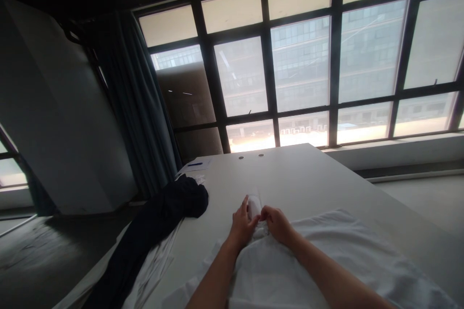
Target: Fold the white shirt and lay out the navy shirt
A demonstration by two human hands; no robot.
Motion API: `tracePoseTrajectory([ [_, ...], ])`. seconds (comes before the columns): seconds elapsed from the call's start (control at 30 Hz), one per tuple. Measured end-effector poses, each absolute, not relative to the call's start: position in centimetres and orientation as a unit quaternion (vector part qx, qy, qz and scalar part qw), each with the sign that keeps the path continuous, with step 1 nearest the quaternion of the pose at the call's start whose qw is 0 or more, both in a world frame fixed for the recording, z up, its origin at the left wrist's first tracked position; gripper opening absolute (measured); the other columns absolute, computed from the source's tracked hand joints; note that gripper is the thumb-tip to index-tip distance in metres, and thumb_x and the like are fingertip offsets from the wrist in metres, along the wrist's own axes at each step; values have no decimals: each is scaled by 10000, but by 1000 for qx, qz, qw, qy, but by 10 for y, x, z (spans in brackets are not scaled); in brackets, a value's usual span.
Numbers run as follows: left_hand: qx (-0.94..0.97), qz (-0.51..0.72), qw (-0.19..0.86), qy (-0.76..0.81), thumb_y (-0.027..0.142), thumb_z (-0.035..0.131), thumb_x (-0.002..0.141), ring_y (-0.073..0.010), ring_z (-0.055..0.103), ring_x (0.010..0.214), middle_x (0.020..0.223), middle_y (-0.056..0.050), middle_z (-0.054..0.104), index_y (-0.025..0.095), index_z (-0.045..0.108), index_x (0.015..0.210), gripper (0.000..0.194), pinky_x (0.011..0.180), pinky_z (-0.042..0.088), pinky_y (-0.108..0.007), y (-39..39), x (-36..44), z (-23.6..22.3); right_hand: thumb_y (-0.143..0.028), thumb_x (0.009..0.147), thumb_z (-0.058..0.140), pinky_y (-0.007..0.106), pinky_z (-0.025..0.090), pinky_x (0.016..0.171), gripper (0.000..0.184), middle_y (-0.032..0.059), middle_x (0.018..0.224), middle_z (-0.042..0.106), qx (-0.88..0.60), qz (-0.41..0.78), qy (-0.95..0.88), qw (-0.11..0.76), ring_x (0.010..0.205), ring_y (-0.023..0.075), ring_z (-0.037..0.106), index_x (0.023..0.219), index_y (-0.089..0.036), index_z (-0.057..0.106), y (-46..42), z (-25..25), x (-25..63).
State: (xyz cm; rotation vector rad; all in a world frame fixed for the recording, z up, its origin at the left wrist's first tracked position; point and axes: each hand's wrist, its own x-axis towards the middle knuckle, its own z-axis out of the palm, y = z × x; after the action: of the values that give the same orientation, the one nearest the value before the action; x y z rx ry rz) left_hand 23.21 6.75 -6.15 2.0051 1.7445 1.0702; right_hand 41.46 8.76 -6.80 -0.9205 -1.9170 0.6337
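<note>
On the worktop (293,178), 1 white garment (290,270) lies spread out, with 1 narrow rolled fold (254,205) rising at its far side. The left hand (241,226) holds this fold from the left, fingers closed around it. The right hand (277,224) holds it from the right, fingers curled over it. To the left, 1 black garment (170,207) lies bunched and hangs over the worktop edge, beside 1 crumpled white cloth (152,265). At the far corner lies 1 sheet of paper (195,165) with a blue stroke across it; any writing is too small to read. 2 round holes (250,156) sit near the far edge, before 1 large gridded window (300,67).
</note>
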Motion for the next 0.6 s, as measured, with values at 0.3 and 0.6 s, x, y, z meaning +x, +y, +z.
tracePoseTrajectory([
  [0.3, 689, 475, 231, 496, 148, 560, 768, -112, 463, 588, 692, 71, 518, 231, 560, 1045, 289, 565, 358, -212, 61, 243, -59, -257, 916, 430, 318, 457, 823, 240, 112, 926, 704, -479, 205, -711, 472, 873, 226, 643, 939, -191, 660, 108, -77, 416],
  [0.6, 622, 566, 239, 485, 322, 600, 866, -112, 520, 638, 788, 55, 548, 236, 494, 1044, 225, 591, 417, -202, 66, 249, -64, -276, 900, 481, 261, 402, 656, 144, -1, 702, 644, -385, 222, -778, 444, 663, 164, 569, 796, -231, 570, 97, -83, 408],
])
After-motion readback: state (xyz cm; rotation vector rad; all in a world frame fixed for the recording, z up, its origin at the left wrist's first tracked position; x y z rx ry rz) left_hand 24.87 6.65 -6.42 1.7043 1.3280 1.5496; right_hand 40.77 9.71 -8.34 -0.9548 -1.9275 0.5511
